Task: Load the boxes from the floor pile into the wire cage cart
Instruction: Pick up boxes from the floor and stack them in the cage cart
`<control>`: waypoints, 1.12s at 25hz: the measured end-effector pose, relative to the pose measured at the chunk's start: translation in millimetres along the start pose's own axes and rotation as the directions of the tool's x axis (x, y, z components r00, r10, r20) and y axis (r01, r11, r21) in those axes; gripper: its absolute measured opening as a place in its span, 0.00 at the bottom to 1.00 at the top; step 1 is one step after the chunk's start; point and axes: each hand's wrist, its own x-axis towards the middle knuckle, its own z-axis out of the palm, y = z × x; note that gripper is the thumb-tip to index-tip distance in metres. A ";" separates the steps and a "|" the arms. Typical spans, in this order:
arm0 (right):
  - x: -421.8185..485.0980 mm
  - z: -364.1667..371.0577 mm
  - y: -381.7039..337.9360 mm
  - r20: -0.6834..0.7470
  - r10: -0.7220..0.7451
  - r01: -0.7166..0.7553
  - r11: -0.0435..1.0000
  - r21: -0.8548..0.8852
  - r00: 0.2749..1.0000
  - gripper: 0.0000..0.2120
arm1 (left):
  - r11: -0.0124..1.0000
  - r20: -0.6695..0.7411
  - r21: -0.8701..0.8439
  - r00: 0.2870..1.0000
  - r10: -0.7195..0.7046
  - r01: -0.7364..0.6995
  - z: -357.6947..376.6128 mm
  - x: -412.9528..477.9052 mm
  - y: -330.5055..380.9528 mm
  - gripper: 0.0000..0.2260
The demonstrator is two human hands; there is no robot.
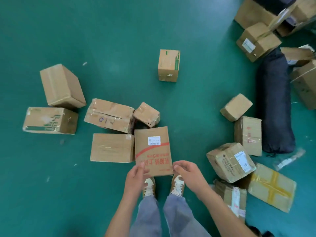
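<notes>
Head view: the red-print box [152, 151] lies on the green floor [119, 40] just beyond the person's shoes [149, 186], its long axis running near to far and its label toward the far end. Its near edge sits between the two hands. The left hand [136, 173] pinches the near left corner, thumb on the top face. The right hand [185, 171] curls its fingers round the near right corner. Both are equally close, so a two-handed lift straight up and toward the body looks likely. A plain box [112, 147] touches its left side and may shift. More boxes are scattered around; the cart is not in view.
</notes>
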 end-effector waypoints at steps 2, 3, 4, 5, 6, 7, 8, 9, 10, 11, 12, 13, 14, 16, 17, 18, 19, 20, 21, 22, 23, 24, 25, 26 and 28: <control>44.0 10.7 24.1 0.011 0.059 -0.058 0.998 -0.034 0.998 0.08 | 0.997 0.012 0.063 0.999 -0.042 0.041 -1.7 46.4 -23.1 0.12; 66.9 16.3 37.5 0.012 0.095 -0.094 0.993 -0.066 0.995 0.08 | 0.992 0.013 0.106 0.998 -0.064 0.062 -3.2 69.8 -36.5 0.12; 90.9 21.9 53.2 0.013 0.128 -0.127 0.987 -0.099 0.992 0.09 | 0.984 0.025 0.160 0.996 -0.085 0.080 -4.2 93.5 -51.4 0.12; 114.9 28.3 70.0 0.022 0.156 -0.151 0.980 -0.132 0.988 0.10 | 0.971 0.046 0.221 0.994 -0.103 0.090 -5.3 116.7 -67.7 0.12; 138.8 33.1 85.9 0.031 0.181 -0.174 0.970 -0.169 0.983 0.10 | 0.956 0.063 0.275 0.991 -0.119 0.097 -5.9 139.7 -82.0 0.13; 162.2 37.1 101.9 0.035 0.212 -0.201 0.959 -0.200 0.977 0.09 | 0.942 0.070 0.318 0.989 -0.133 0.104 -5.6 163.5 -96.4 0.13; 185.8 40.6 120.1 0.031 0.245 -0.231 0.943 -0.238 0.969 0.09 | 0.930 0.071 0.349 0.986 -0.148 0.115 -4.4 186.5 -109.9 0.13; 209.8 43.1 137.9 0.027 0.266 -0.248 0.926 -0.285 0.964 0.10 | 0.918 0.075 0.377 0.984 -0.162 0.123 -2.3 211.1 -123.7 0.12; 231.3 45.1 154.4 0.028 0.287 -0.262 0.906 -0.334 0.957 0.11 | 0.904 0.082 0.405 0.980 -0.183 0.135 -0.8 232.9 -135.9 0.11; 252.9 47.5 173.1 0.032 0.309 -0.274 0.882 -0.384 0.951 0.12 | 0.889 0.084 0.435 0.977 -0.196 0.141 1.5 257.3 -151.9 0.11; 270.0 48.4 184.4 0.043 0.320 -0.271 0.860 -0.432 0.946 0.14 | 0.873 0.084 0.465 0.975 -0.205 0.143 2.6 278.5 -162.3 0.11; 288.2 52.7 201.3 0.066 0.341 -0.270 0.835 -0.480 0.938 0.15 | 0.851 0.079 0.503 0.972 -0.222 0.154 5.4 301.3 -180.1 0.11; 306.4 56.6 216.7 0.084 0.353 -0.260 0.812 -0.523 0.932 0.15 | 0.830 0.071 0.537 0.972 -0.223 0.151 9.4 323.0 -196.4 0.12; 330.3 61.6 233.7 0.093 0.357 -0.237 0.770 -0.593 0.929 0.14 | 0.775 0.048 0.618 0.977 -0.210 0.136 13.0 354.3 -217.2 0.13; 343.1 64.3 243.7 0.084 0.351 -0.231 0.759 -0.609 0.932 0.13 | 0.752 0.014 0.644 0.981 -0.194 0.139 15.2 369.6 -226.0 0.13; 355.3 68.3 255.6 0.059 0.349 -0.243 0.754 -0.610 0.935 0.12 | 0.739 -0.025 0.656 0.983 -0.180 0.152 17.3 385.4 -237.1 0.14; 366.4 71.5 265.5 0.022 0.341 -0.260 0.754 -0.603 0.940 0.11 | 0.737 -0.068 0.652 0.982 -0.176 0.177 18.7 399.6 -245.4 0.17; 374.2 74.5 274.6 -0.015 0.341 -0.283 0.753 -0.594 0.940 0.09 | 0.739 -0.107 0.640 0.976 -0.188 0.212 19.4 409.6 -252.2 0.19; 380.6 77.8 283.0 -0.044 0.344 -0.303 0.752 -0.586 0.938 0.08 | 0.738 -0.129 0.630 0.969 -0.209 0.243 20.5 418.3 -259.1 0.21; 386.0 80.3 290.0 -0.055 0.346 -0.314 0.758 -0.572 0.937 0.09 | 0.738 -0.132 0.622 0.964 -0.230 0.261 22.1 424.7 -264.7 0.22; 390.2 82.7 296.2 -0.050 0.348 -0.315 0.767 -0.560 0.936 0.11 | 0.739 -0.128 0.613 0.958 -0.255 0.279 23.8 428.3 -269.3 0.21; 395.0 85.4 303.6 -0.040 0.359 -0.322 0.776 -0.543 0.932 0.12 | 0.745 -0.124 0.599 0.953 -0.275 0.293 26.3 432.4 -273.6 0.21; 397.4 87.5 308.8 -0.029 0.375 -0.333 0.783 -0.526 0.927 0.13 | 0.757 -0.125 0.577 0.948 -0.291 0.308 27.6 434.9 -275.5 0.20; 398.6 89.5 312.2 -0.022 0.388 -0.345 0.791 -0.506 0.921 0.14 | 0.773 -0.129 0.547 0.945 -0.302 0.322 28.0 436.6 -276.2 0.20; 400.5 91.5 314.8 -0.057 0.396 -0.378 0.811 -0.447 0.917 0.13 | 0.811 -0.144 0.482 0.943 -0.300 0.332 27.1 438.9 -277.7 0.18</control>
